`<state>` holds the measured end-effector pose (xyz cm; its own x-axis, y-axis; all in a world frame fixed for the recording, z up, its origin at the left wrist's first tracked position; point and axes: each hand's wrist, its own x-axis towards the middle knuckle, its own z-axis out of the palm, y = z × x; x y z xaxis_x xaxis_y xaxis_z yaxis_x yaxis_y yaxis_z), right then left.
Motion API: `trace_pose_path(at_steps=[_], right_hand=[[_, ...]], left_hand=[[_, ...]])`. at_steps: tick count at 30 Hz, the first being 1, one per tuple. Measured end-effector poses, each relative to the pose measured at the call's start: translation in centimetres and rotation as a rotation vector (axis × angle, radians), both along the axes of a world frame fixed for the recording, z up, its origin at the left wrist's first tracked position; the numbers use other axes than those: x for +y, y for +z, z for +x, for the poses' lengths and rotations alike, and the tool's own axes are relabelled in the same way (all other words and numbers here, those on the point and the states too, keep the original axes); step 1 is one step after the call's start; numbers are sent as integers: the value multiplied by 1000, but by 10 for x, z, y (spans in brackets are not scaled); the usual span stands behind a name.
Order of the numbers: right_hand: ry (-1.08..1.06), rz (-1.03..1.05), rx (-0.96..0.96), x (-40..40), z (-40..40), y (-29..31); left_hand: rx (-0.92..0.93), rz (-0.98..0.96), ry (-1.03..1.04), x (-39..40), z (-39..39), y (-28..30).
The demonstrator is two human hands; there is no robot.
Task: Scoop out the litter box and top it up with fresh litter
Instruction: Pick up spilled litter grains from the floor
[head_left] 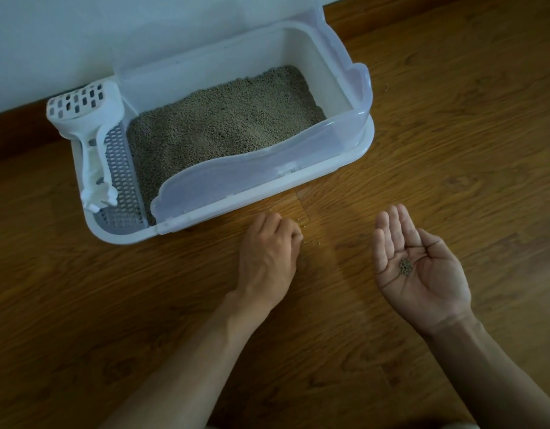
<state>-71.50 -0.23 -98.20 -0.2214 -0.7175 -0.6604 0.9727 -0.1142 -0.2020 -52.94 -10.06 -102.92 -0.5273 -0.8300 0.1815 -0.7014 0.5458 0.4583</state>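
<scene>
The white litter box (pixel 301 178) with translucent walls stands against the wall, holding grey-brown litter (pixel 224 119). A white slotted scoop (pixel 91 131) lies on the grey grate at its left end. My left hand (pixel 267 252) is knuckles-up on the floor just in front of the box, fingers curled, tips down beside stray granules (pixel 310 242); whether it pinches any is hidden. My right hand (pixel 416 264) is held palm up with fingers straight, and a small heap of litter granules (pixel 405 267) lies in the palm.
Wooden floor (pixel 453 134) spreads all round the box. A white wall (pixel 81 41) with a dark skirting board runs behind it. A few more specks of litter lie near the box's front edge (pixel 270 209).
</scene>
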Motion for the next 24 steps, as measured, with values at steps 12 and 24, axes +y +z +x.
trace_pose_path(at_steps=[12, 24], right_hand=[[181, -32, -140, 3, 4, -12], [-31, -45, -80, 1, -6, -6]], left_hand=[[390, -89, -175, 66, -54, 51], [203, 88, 163, 20, -10, 18]])
